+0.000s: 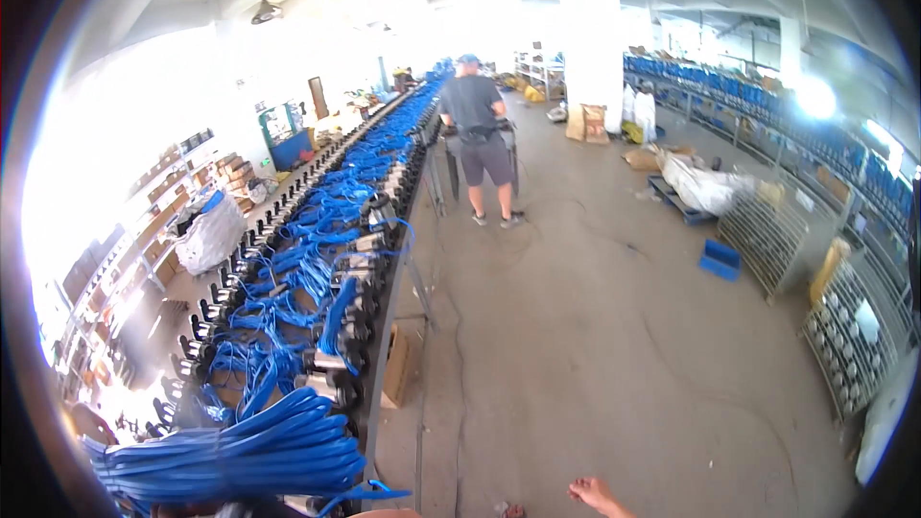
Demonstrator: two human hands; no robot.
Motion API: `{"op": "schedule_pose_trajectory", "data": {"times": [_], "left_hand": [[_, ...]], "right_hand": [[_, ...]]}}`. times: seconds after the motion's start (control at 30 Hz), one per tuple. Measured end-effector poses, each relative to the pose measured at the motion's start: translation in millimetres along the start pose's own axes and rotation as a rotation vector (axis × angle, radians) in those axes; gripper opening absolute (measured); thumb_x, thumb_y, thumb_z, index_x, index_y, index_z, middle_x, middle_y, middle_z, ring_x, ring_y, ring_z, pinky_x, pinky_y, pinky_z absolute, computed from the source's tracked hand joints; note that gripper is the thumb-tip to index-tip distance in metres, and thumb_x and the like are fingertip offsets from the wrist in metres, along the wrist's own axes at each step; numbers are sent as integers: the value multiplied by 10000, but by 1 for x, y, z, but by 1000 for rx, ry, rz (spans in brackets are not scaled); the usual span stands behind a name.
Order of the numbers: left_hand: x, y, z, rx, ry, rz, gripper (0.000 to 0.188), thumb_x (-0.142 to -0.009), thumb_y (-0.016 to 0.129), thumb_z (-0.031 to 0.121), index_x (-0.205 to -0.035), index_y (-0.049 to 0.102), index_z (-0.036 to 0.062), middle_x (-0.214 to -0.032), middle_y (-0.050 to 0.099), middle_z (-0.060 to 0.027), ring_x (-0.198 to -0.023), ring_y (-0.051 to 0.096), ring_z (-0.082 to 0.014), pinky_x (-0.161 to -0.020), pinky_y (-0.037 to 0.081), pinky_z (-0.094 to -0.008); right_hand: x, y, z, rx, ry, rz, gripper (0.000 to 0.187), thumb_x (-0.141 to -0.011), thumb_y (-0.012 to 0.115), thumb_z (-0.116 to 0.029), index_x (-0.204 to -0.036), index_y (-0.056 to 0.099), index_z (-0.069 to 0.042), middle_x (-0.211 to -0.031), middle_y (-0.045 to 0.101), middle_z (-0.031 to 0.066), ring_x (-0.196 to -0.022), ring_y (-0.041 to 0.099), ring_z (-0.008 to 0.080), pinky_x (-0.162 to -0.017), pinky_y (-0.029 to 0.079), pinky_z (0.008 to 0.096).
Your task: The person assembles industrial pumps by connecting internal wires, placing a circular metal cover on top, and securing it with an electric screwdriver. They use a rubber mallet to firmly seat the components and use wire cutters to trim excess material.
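Observation:
My right hand (593, 493) shows at the lower edge, over the floor and away from the workbench. Its fingers are curled in, and I see nothing held in them. My left hand does not show; a sliver of skin at the bottom edge cannot be made out. A thick bundle of blue cable (230, 451) looms large at the lower left, and whether anything holds it is hidden. Beyond it, a long bench carries many coils of blue cable (307, 273) among metal-and-black motor-like units (336, 386).
A person (475, 125) in dark clothes stands beside the bench farther ahead. An open cardboard box (397, 367) sits under the bench edge. On the right are a blue bin (720, 260), a white sack (705, 184) and wire racks (767, 235). Thin cables (459, 364) trail across the floor.

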State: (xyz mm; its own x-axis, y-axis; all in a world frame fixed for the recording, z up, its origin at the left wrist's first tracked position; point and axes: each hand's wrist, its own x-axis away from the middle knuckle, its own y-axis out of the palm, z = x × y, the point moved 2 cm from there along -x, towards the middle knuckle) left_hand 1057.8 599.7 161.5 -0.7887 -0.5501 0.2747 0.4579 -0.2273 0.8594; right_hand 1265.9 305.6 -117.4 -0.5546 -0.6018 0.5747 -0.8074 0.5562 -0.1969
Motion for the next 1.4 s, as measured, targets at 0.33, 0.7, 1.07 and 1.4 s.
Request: {"op": "schedule_pose_trajectory", "data": {"times": [0.33, 0.7, 1.07, 1.4], "left_hand": [[-281, 107, 93, -21, -51, -102, 807, -751, 663, 493, -1423, 474, 89, -1281, 618, -219, -1118, 608, -386, -988, 485, -579], [-650, 162, 167, -2, 19, -86, 845, -768, 626, 588, -1406, 484, 54, -1264, 623, -233, -1091, 621, -397, -974, 497, -577], [-1028, 213, 275, 37, -1, -129, 905, -784, 589, 684, -1390, 493, 19, -1247, 629, -248, -1064, 633, -409, -960, 508, -575], [-1358, 223, 451, 177, 49, -133, 974, -800, 556, 771, -1374, 502, -13, -1231, 633, -261, -1039, 645, -419, -948, 519, -573]], "right_hand": [[-63, -206, 121, 102, 604, 453, 384, -1007, 581, -357, -1087, 727, -12, -1018, 749, 146, -959, 690, 285, -849, 533, 424], [-453, -299, -122, 155, 626, 352, 377, -1011, 582, -361, -1213, 727, -78, -1098, 747, 148, -1023, 677, 250, -900, 520, 403], [-732, -205, -987, -454, -482, -1079, 675, -1007, 650, -454, -1480, 493, 2, -1370, 622, 139, -1186, 587, 153, -1047, 457, 335], [-1000, -270, -1093, -179, -300, -342, 645, -835, 854, -181, -1363, 553, 35, -1051, 711, 108, -944, 693, 176, -858, 568, 347]]}}
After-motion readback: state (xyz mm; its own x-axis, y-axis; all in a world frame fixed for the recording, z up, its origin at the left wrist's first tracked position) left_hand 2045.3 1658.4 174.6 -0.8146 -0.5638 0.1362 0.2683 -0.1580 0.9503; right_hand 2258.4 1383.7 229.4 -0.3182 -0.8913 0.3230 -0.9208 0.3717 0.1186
